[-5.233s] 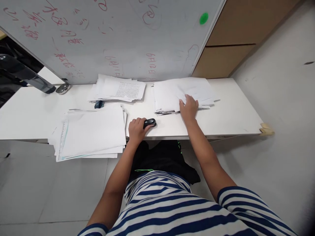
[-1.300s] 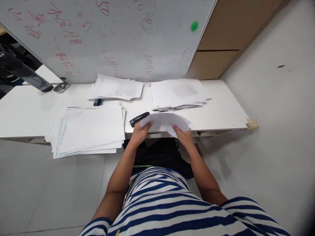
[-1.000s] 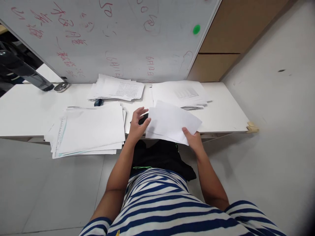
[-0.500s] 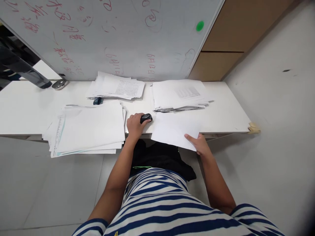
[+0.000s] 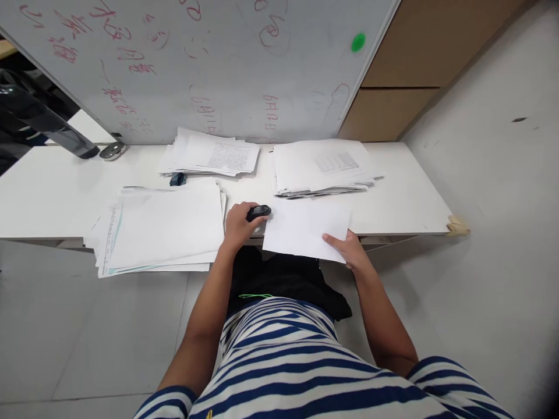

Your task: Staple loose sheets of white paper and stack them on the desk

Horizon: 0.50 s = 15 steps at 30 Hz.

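Observation:
My left hand (image 5: 237, 223) is closed over a black stapler (image 5: 258, 212) at the near edge of the white table (image 5: 402, 203). The stapler's tip sits at the upper left corner of a thin set of white sheets (image 5: 305, 228). My right hand (image 5: 348, 254) grips that set at its lower right corner, which hangs past the table's edge. Behind the sheets lies a loose stack of papers (image 5: 321, 167).
A big paper pile (image 5: 163, 227) overhangs the table's front at left, a printed stack (image 5: 213, 156) lies at the back, with a small dark object (image 5: 177, 179) beside it. A whiteboard (image 5: 209, 64) with red writing stands behind. A wooden cabinet (image 5: 406, 87) is at right.
Both hands squared a set of sheets from the right stack, then laid it flat. My left hand went back onto the stapler and brought it to the sheets' corner; my right hand keeps holding them.

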Motion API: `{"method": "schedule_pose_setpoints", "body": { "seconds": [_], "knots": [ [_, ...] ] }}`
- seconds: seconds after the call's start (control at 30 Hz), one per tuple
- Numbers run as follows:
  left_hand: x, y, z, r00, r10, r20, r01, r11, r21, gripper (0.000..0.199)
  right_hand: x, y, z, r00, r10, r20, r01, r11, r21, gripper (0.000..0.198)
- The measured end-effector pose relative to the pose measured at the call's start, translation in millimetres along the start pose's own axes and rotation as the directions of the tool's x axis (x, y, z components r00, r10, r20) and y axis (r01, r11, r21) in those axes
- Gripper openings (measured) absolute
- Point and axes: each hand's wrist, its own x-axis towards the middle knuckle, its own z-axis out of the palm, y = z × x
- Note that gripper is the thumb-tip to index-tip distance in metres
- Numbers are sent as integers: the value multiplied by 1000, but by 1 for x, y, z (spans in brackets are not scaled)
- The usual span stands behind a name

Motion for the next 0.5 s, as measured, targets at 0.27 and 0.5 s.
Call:
{"method": "schedule_pose_setpoints", "body": {
  "seconds": [0.27, 0.5],
  "knots": [
    [-1, 4, 6, 997, 45, 55, -51, 993, 106, 33, 11, -5, 12, 994, -52, 95, 56, 998, -39, 61],
    [0, 25, -5, 993, 78, 89, -92, 981, 169, 40, 22, -30, 5, 978, -121, 168, 138, 986, -89, 64]
  ]
}}
